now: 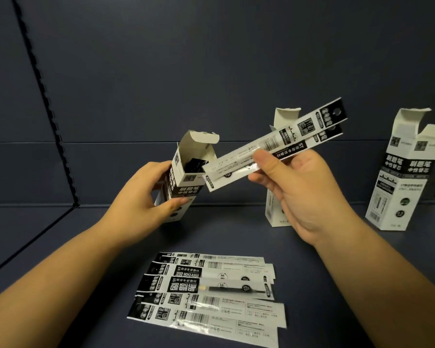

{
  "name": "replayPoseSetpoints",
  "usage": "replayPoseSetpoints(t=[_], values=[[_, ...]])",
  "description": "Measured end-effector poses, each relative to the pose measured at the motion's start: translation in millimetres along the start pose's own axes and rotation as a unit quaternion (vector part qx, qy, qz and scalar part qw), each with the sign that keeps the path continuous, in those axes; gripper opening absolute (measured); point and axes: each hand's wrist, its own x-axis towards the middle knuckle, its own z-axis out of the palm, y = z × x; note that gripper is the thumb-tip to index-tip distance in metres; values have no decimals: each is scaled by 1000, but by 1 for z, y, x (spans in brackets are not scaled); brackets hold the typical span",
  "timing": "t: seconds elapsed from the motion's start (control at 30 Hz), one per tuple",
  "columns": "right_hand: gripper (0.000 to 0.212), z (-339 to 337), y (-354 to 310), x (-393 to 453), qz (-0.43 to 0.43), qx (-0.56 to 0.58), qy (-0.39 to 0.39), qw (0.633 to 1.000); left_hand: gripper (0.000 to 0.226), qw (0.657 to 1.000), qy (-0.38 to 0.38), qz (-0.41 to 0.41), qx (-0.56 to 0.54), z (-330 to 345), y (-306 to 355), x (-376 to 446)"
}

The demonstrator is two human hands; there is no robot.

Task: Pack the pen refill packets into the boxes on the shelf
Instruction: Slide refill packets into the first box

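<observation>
**Refill packets poised at the mouth of the tilted box**

We take the held box (pixel 180 180) as our landmark: a white and black carton with its top flap standing open, tilted and lifted at the back of the dark shelf (pixel 236 237). On its black band we read large white Chinese characters sideways, though we cannot make them out fully; dark contents show inside its open top.

We see the left hand (pixel 146 194) wrapped round the lower body of this box, thumb on the near face and fingers curled behind it. To the right of the box, the right hand (pixel 294 187) pinches two refill packets (pixel 274 144) between thumb and fingers near their middle. The packets slant, low end just beside the box's open mouth, high end up and to the right. On them we read "ST", a "0.5" disc, a barcode and more Chinese print.

Right of the held box, behind the right hand, a second box (pixel 276 209) stands upright with its flap open. Farther right a third box (pixel 402 177) stands open too, printed with "刷题笔 中性替芯", "ST" and a "0.5" disc.

In front of the held box, near us, a fanned pile of packets (pixel 206 295) lies flat on the shelf, overlapping one another, showing "NO.58081", "ST", "0.5" and barcodes.

Left of the held box, a slotted upright (pixel 48 104) runs down the shelf wall.
</observation>
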Motion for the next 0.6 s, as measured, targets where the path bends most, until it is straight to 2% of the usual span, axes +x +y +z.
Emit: replayPoseSetpoints(t=[0.3,0.6], values=[[10,3,-5,-3,-111,-53,82,989,68,997,-42,65,29,0,4,0],[13,2,-1,-2,-130,-139,44,981,59,994,-52,95,18,1,12,-1]])
